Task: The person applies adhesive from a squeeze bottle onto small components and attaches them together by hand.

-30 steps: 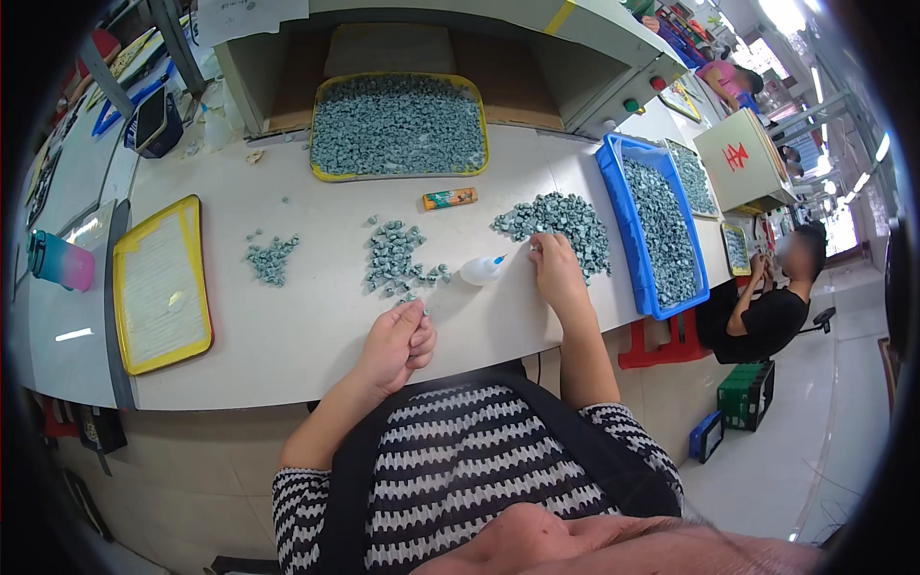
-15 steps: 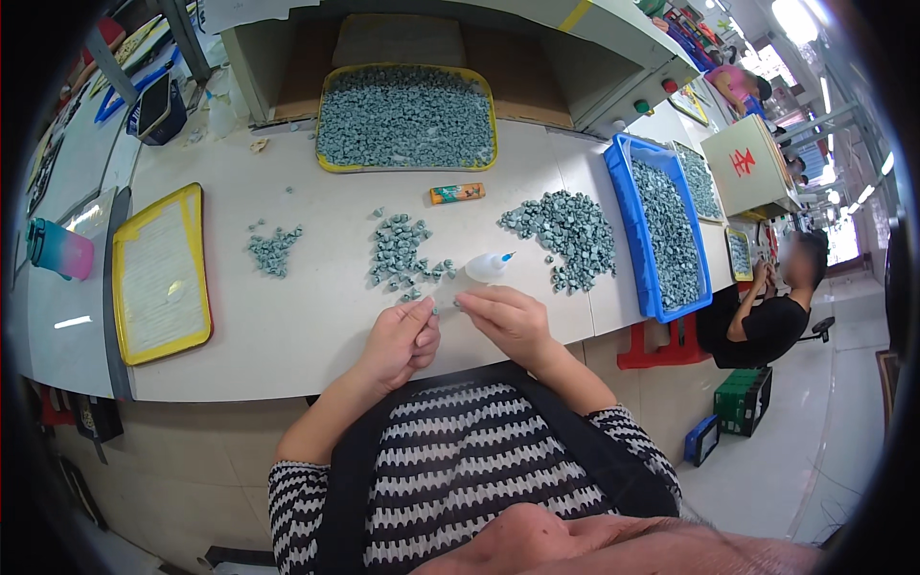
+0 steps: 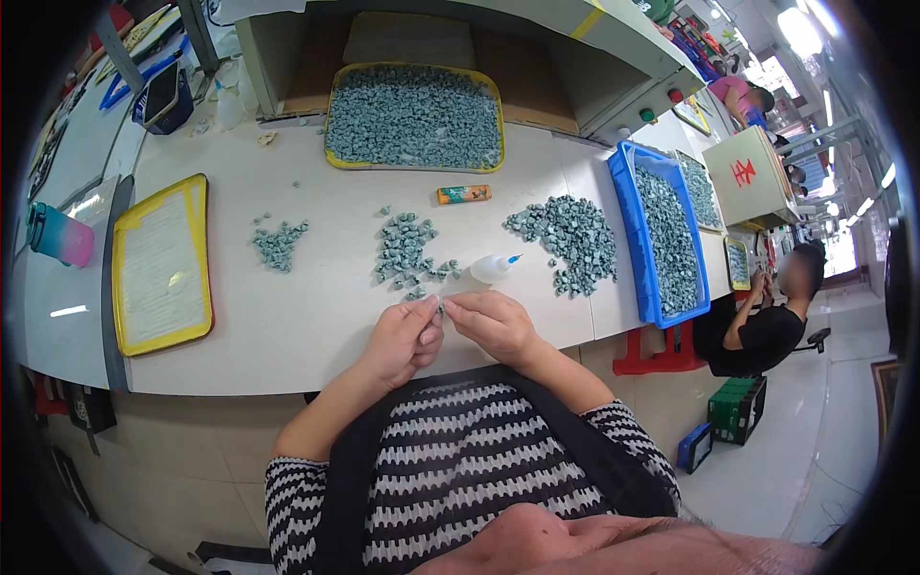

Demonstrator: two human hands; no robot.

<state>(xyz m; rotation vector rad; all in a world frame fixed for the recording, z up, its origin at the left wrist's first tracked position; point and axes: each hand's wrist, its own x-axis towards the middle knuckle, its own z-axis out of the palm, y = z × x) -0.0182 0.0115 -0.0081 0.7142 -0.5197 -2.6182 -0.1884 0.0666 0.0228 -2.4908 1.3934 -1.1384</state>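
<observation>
My left hand (image 3: pixel 402 345) and my right hand (image 3: pixel 495 328) meet fingertip to fingertip above the table's front part. Each is closed in a pinch, with a small grey-green piece (image 3: pixel 441 308) just showing between the fingertips. The fingers partly hide what each one grips. Just beyond them lies a loose pile of similar small pieces (image 3: pixel 403 247). A white squeeze bottle with a blue tip (image 3: pixel 492 267) rests close behind my right hand, tilted to the right.
A bigger pile (image 3: pixel 575 240) and a full blue bin (image 3: pixel 652 309) are on the right; a small pile (image 3: pixel 278 247) is left. Yellow-rimmed trays stand at the back (image 3: pixel 414 167) and left (image 3: pixel 201 259). An orange box (image 3: pixel 464 195) lies mid-table. A co-worker (image 3: pixel 767 316) sits far right.
My right hand has moved left, closing the gap so its fingertips now meet those of my left hand. The left hand stays nearly in place. The view has shifted slightly.
</observation>
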